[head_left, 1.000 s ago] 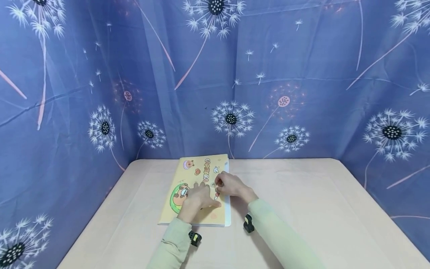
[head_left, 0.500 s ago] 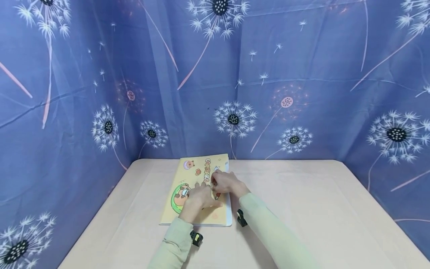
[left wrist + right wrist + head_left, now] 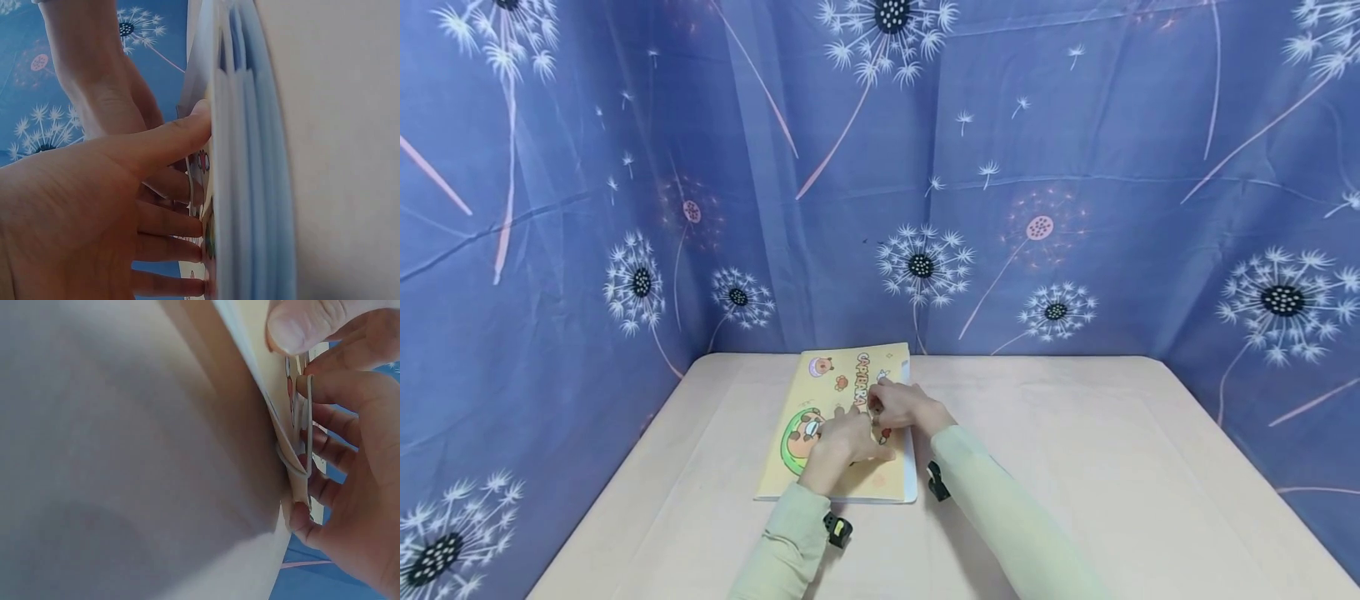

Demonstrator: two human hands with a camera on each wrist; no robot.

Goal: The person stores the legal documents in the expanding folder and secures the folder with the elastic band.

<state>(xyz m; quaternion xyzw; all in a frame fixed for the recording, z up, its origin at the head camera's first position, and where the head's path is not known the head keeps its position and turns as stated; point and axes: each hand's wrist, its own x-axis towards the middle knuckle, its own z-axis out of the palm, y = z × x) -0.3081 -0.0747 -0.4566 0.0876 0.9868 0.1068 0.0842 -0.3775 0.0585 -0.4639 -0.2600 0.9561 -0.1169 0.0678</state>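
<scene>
A yellow file folder (image 3: 842,367) with a capybara cover lies on the table, its stacked pockets (image 3: 250,187) visible edge-on in the left wrist view. My left hand (image 3: 850,437) rests on the cover with spread fingers, its thumb towards the folder's near right part. Beside it, my right hand (image 3: 898,404) bends over the right side of the cover with curled fingers. A thin elastic cord (image 3: 309,425) loops round the folder's edge and up to a right fingertip, which holds it. The left thumb (image 3: 290,328) shows close above that loop in the right wrist view.
The pale table (image 3: 1075,467) extends on both sides of the folder. A blue curtain (image 3: 985,275) with dandelion prints hangs along the back and sides, close behind the folder's far edge. Black wrist cameras (image 3: 838,530) sit below both sleeves.
My right hand has shifted a little to the left, nearer the left hand, and its forearm came along. The left hand stays on the cover, and the folder lies as before.
</scene>
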